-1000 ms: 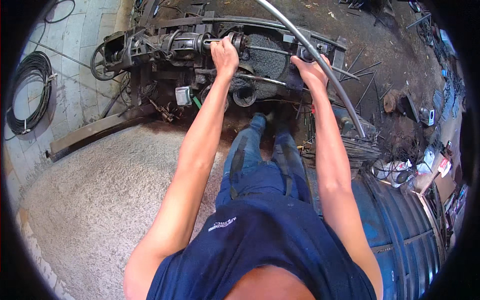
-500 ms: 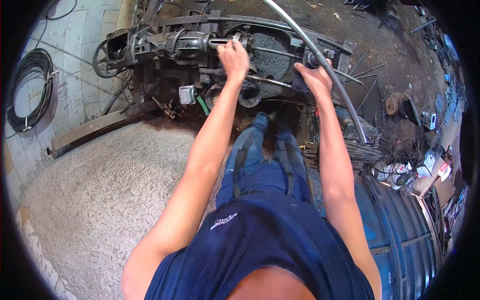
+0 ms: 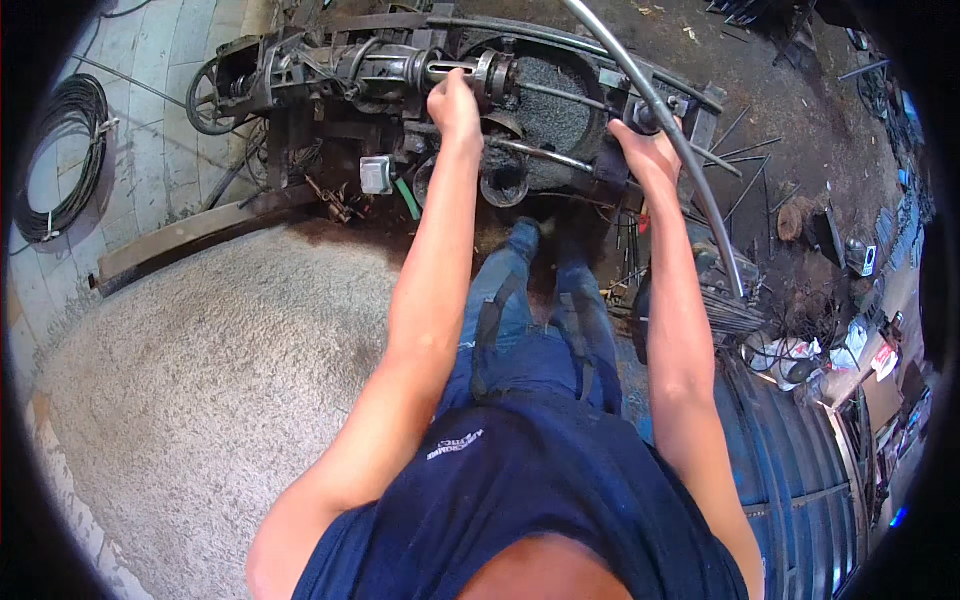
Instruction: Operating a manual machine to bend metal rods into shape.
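Observation:
A dark, greasy lathe-like machine point(image 3: 385, 65) lies across the top of the head view. At its slotted metal sleeve point(image 3: 450, 70), just left of a round collar point(image 3: 492, 75), is my left hand point(image 3: 456, 108). Its fingers are curled together against the sleeve; what they pinch, if anything, is hidden. A thin metal rod point(image 3: 565, 97) runs right from the collar to a dark block. There my right hand point(image 3: 652, 155) wraps a dark round knob point(image 3: 645, 115), thumb stretched to the left. A long curved grey pipe point(image 3: 665, 115) crosses the view in front of its fingers.
Grey metal chips point(image 3: 555, 120) fill a pan under the rod. A handwheel point(image 3: 205, 98) is at the machine's left end. A coiled black cable point(image 3: 65, 160) lies on the left tiles, and loose rods point(image 3: 750, 185) lie at right. Blue metal panels point(image 3: 790, 450) stand lower right.
My left hand has slid from the collar leftward onto the slotted sleeve. My right hand stays at the knob. The whole view has shifted slightly.

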A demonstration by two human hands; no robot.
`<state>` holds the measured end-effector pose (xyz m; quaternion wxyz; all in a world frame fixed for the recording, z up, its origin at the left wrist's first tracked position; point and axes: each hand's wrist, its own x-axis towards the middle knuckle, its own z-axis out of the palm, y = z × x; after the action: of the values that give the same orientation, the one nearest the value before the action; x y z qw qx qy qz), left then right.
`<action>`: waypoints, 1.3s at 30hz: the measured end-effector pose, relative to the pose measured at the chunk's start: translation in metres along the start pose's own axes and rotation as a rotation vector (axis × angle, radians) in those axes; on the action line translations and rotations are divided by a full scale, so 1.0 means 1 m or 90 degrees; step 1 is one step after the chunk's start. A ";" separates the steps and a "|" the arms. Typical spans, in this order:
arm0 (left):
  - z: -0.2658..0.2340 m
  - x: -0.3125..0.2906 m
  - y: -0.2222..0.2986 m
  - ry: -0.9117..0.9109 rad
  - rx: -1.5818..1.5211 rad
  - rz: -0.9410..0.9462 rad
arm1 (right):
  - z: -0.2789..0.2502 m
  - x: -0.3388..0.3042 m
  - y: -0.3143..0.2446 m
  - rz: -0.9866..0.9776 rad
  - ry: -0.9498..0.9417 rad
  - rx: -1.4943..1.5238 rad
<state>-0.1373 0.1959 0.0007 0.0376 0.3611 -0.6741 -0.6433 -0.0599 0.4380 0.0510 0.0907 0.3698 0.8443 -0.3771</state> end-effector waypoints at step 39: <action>0.029 0.025 -0.031 -0.209 -0.294 -0.253 | 0.006 -0.004 0.008 -0.034 0.034 0.039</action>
<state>-0.1571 0.2097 -0.0426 -0.1169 0.3592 -0.4244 -0.8229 -0.0522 0.4351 0.0438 0.0470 0.3598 0.8439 -0.3952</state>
